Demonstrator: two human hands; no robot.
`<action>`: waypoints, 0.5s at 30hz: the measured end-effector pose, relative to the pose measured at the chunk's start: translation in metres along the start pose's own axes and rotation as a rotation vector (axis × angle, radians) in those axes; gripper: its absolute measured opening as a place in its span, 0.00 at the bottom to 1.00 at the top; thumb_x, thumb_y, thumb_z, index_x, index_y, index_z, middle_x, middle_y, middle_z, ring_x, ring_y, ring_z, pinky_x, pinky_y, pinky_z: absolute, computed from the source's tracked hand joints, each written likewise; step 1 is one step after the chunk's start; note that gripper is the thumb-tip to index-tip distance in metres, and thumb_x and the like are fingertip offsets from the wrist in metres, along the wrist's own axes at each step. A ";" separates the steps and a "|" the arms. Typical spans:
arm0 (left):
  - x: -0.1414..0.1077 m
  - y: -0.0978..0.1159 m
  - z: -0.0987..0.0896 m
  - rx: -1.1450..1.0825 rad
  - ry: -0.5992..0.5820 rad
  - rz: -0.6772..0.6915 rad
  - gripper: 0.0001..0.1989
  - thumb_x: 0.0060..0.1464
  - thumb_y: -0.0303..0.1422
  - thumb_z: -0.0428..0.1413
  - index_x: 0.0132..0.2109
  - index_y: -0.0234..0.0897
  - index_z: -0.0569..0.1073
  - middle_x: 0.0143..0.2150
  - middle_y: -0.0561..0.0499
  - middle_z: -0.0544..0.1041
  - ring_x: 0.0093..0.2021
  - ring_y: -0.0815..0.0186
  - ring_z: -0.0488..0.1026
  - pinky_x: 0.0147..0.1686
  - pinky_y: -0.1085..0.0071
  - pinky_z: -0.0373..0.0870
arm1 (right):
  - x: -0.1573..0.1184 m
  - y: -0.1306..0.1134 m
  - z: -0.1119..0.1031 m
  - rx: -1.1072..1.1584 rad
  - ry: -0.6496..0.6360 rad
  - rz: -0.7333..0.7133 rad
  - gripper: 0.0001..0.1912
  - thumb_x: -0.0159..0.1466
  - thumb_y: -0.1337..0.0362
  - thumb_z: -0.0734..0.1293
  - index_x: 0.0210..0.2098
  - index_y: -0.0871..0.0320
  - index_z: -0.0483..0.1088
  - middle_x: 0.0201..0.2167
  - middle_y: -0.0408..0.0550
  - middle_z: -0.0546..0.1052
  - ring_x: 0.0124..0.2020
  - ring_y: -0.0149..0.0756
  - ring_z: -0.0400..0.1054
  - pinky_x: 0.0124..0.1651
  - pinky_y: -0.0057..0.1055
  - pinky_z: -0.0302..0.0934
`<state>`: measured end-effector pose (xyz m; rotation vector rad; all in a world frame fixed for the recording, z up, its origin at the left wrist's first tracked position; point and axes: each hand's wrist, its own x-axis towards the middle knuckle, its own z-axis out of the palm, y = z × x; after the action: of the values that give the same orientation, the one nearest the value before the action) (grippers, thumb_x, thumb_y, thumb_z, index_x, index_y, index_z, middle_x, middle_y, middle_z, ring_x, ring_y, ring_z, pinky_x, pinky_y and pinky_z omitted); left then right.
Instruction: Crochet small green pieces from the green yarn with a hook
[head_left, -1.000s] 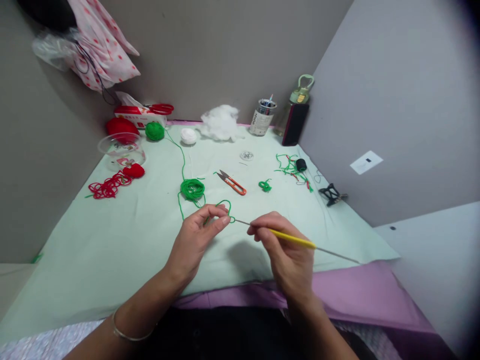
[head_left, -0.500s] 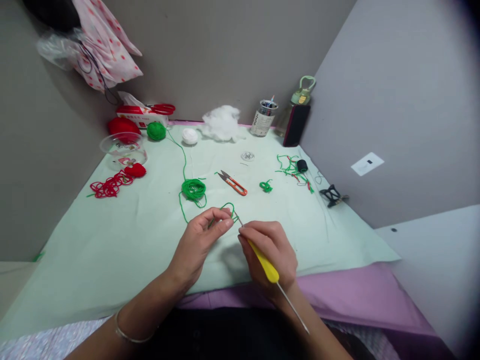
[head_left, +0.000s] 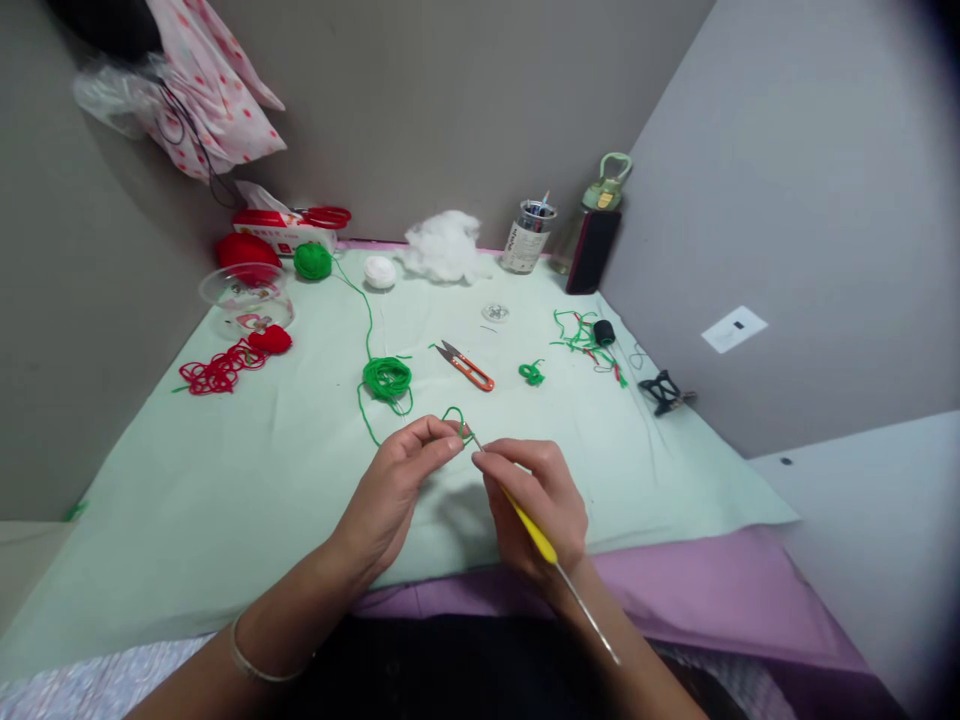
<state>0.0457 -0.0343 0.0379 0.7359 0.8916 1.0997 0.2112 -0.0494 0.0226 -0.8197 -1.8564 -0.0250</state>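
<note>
My left finger and thumb [head_left: 397, 482] pinch green yarn [head_left: 452, 411], its loop just past their tips; my right hand [head_left: 536, 505] closes around the yellow-handled hook [head_left: 541, 542], tip at the loop.

A thin, rounded, silvery bangle [head_left: 255, 668] circles the bare forearm behind the left hand [head_left: 394, 480]. The right hand [head_left: 541, 505] and forearm are bare too. Black clothing [head_left: 450, 670] shows below, between the forearms.

Yellow-handled hook [head_left: 541, 541] has swung to slant more steeply
</note>
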 end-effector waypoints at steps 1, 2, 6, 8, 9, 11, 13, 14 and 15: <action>0.000 0.000 0.000 -0.003 -0.001 -0.004 0.08 0.57 0.35 0.65 0.33 0.40 0.76 0.45 0.49 0.79 0.55 0.56 0.70 0.61 0.61 0.56 | -0.001 0.001 0.001 -0.005 0.009 -0.021 0.21 0.67 0.79 0.66 0.55 0.57 0.77 0.42 0.53 0.80 0.42 0.38 0.76 0.40 0.34 0.75; 0.000 0.000 0.000 -0.001 -0.003 -0.007 0.08 0.57 0.35 0.65 0.32 0.40 0.76 0.45 0.48 0.79 0.56 0.56 0.69 0.62 0.61 0.55 | -0.002 0.002 0.001 -0.007 0.013 -0.034 0.21 0.66 0.79 0.66 0.55 0.58 0.77 0.42 0.53 0.80 0.42 0.38 0.76 0.41 0.34 0.75; -0.002 0.001 0.001 0.009 -0.023 -0.020 0.09 0.58 0.36 0.65 0.32 0.40 0.76 0.45 0.48 0.79 0.56 0.56 0.70 0.62 0.60 0.56 | -0.002 0.001 0.000 0.010 -0.013 -0.037 0.22 0.67 0.78 0.66 0.57 0.54 0.76 0.43 0.53 0.81 0.42 0.40 0.77 0.39 0.35 0.75; -0.003 0.002 0.001 0.027 -0.030 -0.017 0.09 0.57 0.36 0.65 0.32 0.40 0.75 0.44 0.49 0.80 0.55 0.56 0.71 0.62 0.61 0.57 | 0.001 -0.002 -0.003 0.045 -0.044 0.017 0.22 0.68 0.77 0.66 0.57 0.52 0.76 0.44 0.53 0.81 0.43 0.40 0.77 0.40 0.36 0.74; -0.003 0.002 0.001 0.042 -0.026 -0.009 0.09 0.57 0.36 0.66 0.32 0.40 0.75 0.43 0.49 0.80 0.55 0.56 0.71 0.62 0.61 0.58 | 0.003 -0.003 -0.006 0.080 -0.061 0.059 0.21 0.68 0.77 0.66 0.56 0.52 0.76 0.44 0.53 0.81 0.43 0.40 0.76 0.40 0.36 0.74; -0.003 0.001 0.000 0.088 -0.006 0.020 0.09 0.56 0.37 0.67 0.32 0.41 0.76 0.44 0.49 0.80 0.56 0.56 0.72 0.61 0.62 0.58 | 0.006 -0.004 -0.010 0.183 -0.097 0.167 0.19 0.69 0.77 0.65 0.55 0.53 0.76 0.43 0.52 0.80 0.43 0.39 0.75 0.43 0.37 0.73; -0.003 0.001 -0.001 0.140 0.007 0.051 0.08 0.57 0.37 0.67 0.33 0.41 0.77 0.46 0.49 0.81 0.57 0.56 0.72 0.62 0.62 0.59 | 0.008 -0.003 -0.013 0.299 -0.110 0.263 0.17 0.70 0.76 0.65 0.52 0.53 0.76 0.42 0.50 0.80 0.44 0.38 0.74 0.45 0.37 0.71; -0.002 0.001 -0.002 0.170 0.005 0.067 0.08 0.57 0.38 0.67 0.33 0.42 0.78 0.47 0.49 0.81 0.58 0.56 0.72 0.61 0.62 0.60 | 0.008 -0.001 -0.014 0.351 -0.102 0.307 0.15 0.71 0.75 0.65 0.51 0.53 0.77 0.41 0.49 0.80 0.44 0.37 0.74 0.46 0.36 0.71; -0.002 0.001 -0.003 0.204 -0.001 0.083 0.08 0.58 0.38 0.66 0.34 0.42 0.78 0.48 0.49 0.81 0.58 0.56 0.73 0.61 0.62 0.60 | 0.008 0.000 -0.014 0.398 -0.088 0.355 0.14 0.71 0.74 0.65 0.50 0.53 0.77 0.41 0.48 0.80 0.44 0.37 0.74 0.46 0.36 0.70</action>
<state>0.0417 -0.0362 0.0377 0.9492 0.9894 1.0908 0.2214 -0.0503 0.0358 -0.8624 -1.6936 0.5934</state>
